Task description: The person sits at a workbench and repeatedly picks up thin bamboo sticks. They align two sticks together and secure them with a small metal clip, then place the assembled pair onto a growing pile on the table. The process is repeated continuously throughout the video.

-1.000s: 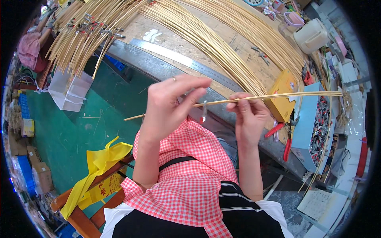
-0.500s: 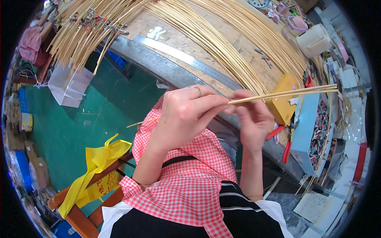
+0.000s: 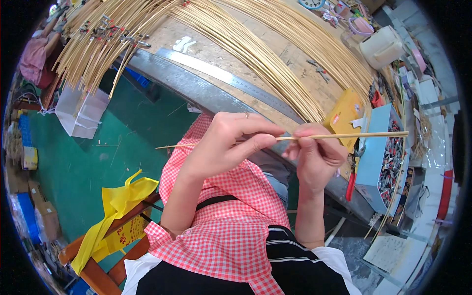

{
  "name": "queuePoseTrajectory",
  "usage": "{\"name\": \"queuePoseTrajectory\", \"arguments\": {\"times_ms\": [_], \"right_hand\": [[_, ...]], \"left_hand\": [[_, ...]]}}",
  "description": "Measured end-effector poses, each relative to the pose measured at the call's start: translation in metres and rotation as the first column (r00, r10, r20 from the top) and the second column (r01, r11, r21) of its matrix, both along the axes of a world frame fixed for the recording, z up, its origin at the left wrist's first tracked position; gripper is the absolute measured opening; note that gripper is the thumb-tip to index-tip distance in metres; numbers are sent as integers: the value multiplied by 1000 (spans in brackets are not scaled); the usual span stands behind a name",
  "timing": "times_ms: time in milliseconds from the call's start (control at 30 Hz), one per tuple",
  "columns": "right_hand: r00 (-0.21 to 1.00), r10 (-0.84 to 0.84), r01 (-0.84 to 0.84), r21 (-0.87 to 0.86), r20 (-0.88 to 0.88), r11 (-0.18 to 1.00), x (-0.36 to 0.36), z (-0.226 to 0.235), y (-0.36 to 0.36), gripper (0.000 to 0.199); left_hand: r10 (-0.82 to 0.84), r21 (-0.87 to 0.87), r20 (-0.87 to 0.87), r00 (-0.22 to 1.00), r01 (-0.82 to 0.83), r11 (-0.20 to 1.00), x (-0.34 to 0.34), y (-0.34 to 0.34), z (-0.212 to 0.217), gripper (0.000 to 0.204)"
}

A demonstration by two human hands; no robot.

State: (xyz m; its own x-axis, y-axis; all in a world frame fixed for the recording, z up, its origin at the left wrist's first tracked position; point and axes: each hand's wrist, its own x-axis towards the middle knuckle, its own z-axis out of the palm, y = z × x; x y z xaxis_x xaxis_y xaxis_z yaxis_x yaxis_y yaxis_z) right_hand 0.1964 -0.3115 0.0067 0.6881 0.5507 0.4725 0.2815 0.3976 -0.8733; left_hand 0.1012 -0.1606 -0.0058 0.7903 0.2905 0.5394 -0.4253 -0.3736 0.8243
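Observation:
A thin bundle of pale bamboo strips [image 3: 368,134] lies nearly level across my lap, pinched in both hands. My left hand [image 3: 226,145] grips it between thumb and bent fingers, and a thin tip sticks out on its far left. Just to the right, my right hand [image 3: 318,160] closes thumb and fingers around the same strips. Their right ends lie close together beyond that hand. How many strips there are cannot be told. Under my hands is a red-and-white checked apron [image 3: 221,221].
Long rows of bamboo strips [image 3: 255,54] cover the workbench [image 3: 196,49], with a metal ruler [image 3: 221,76] along its edge. A clipped bundle [image 3: 103,44] overhangs at left. At right are a yellow box [image 3: 344,115], red-handled pliers [image 3: 351,184] and a blue bin [image 3: 371,167] of small clips.
The strips' fanned right ends have come together and tilted down to nearly level. My right hand, blurred and looser before, now pinches the strips. The view has shifted slightly.

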Motion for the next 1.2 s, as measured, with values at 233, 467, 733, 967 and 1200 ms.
{"name": "queuePoseTrajectory", "arguments": {"times_ms": [233, 467, 733, 967, 1200], "right_hand": [[943, 280, -250, -173, 178, 953, 23, 13, 10, 11], [598, 112, 634, -554, 793, 539, 199, -20, 9, 17], [458, 275, 758, -533, 845, 376, 244, -51, 10, 18], [939, 66, 189, -666, 337, 721, 95, 1, 19, 26], [992, 117, -126, -314, -50, 941, 3, -14, 16, 26]], "left_hand": [[-169, -271, -163, 972, 121, 955, -9, 9, 1, 14], [104, -175, -117, 988, -124, 977, -11, 21, -1, 13], [156, -149, -104, 982, -171, 974, -10, 21, -1, 11], [232, -14, -94, 968, -234, 972, -6, 18, -10, 9], [267, 28, -53, 962, -266, 963, -2, 13, -9, 8]]}}
